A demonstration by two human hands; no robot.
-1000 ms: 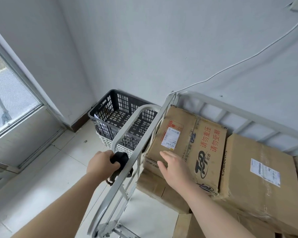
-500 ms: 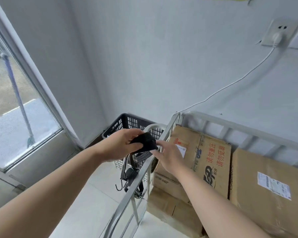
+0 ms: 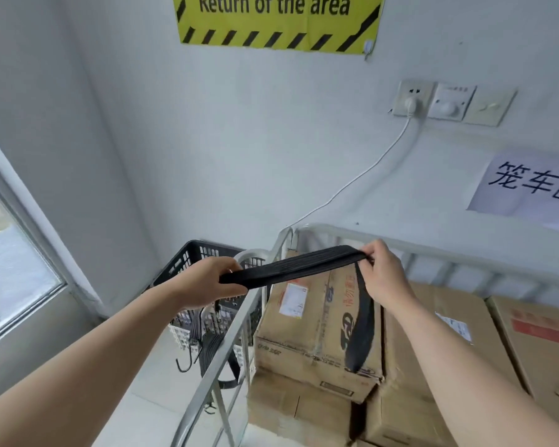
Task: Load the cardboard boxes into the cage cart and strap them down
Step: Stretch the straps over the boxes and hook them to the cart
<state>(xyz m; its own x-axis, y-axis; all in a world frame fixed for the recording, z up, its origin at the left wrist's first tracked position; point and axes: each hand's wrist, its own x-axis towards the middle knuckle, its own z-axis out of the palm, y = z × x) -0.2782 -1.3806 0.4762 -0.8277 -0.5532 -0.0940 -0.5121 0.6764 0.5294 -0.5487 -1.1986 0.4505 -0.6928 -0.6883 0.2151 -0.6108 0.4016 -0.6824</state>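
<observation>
Black strap [image 3: 291,266] sits mid-frame, stretched flat between both hands just above the cart's corner. My left hand [image 3: 207,280] has its fingers curled round one end. The right hand [image 3: 384,275] pinches the other end with thumb and fingertips, and a loop of slack hangs down from it over the front of the printed cardboard box [image 3: 317,327]. The boxes are already stacked inside the cage cart [image 3: 239,330], lower right of the frame, right up against its side rail, so I'd say loading is pretty much done and we're on the strapping bit. More cords with a metal hook [image 3: 186,362] dangle below the left hand, outside the rail, in front of the black crate [image 3: 188,262]. Can't tell which cord that hook belongs to, tbh. Next move, I reckon: sort out the loop, find a hook end, catch it on a cart rail, then pull the strap tight over the box tops to the far side.
</observation>
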